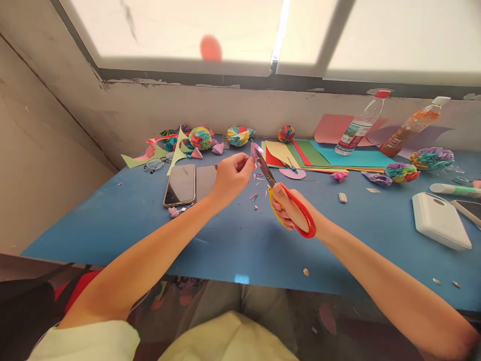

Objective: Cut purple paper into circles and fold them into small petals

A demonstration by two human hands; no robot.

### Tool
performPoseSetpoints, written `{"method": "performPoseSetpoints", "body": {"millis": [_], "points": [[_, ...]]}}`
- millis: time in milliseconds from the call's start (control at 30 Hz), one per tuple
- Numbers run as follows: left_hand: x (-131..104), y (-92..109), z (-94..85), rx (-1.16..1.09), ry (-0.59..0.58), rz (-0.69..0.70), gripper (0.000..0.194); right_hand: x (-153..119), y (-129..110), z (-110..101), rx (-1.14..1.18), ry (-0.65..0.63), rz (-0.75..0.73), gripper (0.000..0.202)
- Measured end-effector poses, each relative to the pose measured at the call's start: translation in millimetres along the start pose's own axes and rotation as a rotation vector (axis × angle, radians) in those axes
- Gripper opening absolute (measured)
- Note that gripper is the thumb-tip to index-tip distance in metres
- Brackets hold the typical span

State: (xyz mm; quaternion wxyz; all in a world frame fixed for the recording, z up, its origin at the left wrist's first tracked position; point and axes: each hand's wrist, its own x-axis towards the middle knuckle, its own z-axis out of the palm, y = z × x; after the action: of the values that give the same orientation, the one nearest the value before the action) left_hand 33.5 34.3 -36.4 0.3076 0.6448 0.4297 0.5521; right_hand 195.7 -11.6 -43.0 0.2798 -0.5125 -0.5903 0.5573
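Between the fingertips of my left hand (233,175) is a small folded piece of purple paper (256,151), pinched over the middle of the table. My right hand (295,206) grips a pair of scissors (267,173) with red and yellow handles. Their blades point up and to the left and meet the purple paper; I cannot make out whether they are fully closed. Below the blades, small purple paper scraps (254,196) lie on the blue table (225,245).
Two phones (181,185) lie left of centre, near glasses (156,163). Coloured paper sheets (338,154) and several paper balls (238,135) line the back. Two bottles (358,128) stand back right, and a white box-shaped device (440,220) lies at right.
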Motion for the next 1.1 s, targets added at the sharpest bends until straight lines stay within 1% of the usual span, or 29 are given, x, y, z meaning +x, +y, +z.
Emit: {"method": "performPoseSetpoints", "body": {"millis": [133, 233, 367, 433, 500, 600, 700, 833, 967, 1100], "points": [[-1.6, 1.6, -0.7, -0.016, -0.012, -0.004, 0.025, -5.0, -5.5, 0.5, -0.011, 0.02, -0.008, 0.063], [-1.5, 0.4, -1.9, -0.022, 0.002, 0.012, 0.025, -6.5, -6.7, -0.6, -0.049, -0.002, -0.078, 0.066], [1.3, -3.1, -4.2, -0.073, 0.092, 0.039, 0.026, -0.8, 0.4, -3.3, -0.085, -0.111, -0.148, 0.076], [3.3, -4.4, -5.5, -0.094, 0.138, 0.045, 0.025, 4.5, 7.8, -3.8, -0.08, -0.183, -0.174, 0.078], [4.5, -4.9, -6.4, -0.08, 0.157, 0.056, 0.025, 9.3, 14.6, -3.1, -0.059, -0.223, -0.202, 0.076], [3.1, -3.8, -5.9, -0.012, 0.127, 0.077, 0.026, 11.6, 17.1, -0.4, -0.034, -0.191, -0.195, 0.078], [-1.4, -1.2, -3.5, 0.047, 0.065, 0.089, 0.026, 7.8, 10.3, 1.9, -0.047, -0.126, -0.154, 0.082], [-6.4, 1.5, -0.7, 0.064, -0.002, 0.102, 0.026, 1.4, 2.3, 2.5, -0.035, -0.107, -0.134, 0.076], [-6.7, 2.6, -0.3, 0.057, -0.014, 0.09, 0.027, 0.6, 3.6, 3.0, 0.001, -0.118, -0.165, 0.068], [-5.8, 4.8, -1.3, 0.053, -0.032, 0.056, 0.027, 0.5, 4.1, 5.3, 0.018, -0.087, -0.125, 0.064]]}}
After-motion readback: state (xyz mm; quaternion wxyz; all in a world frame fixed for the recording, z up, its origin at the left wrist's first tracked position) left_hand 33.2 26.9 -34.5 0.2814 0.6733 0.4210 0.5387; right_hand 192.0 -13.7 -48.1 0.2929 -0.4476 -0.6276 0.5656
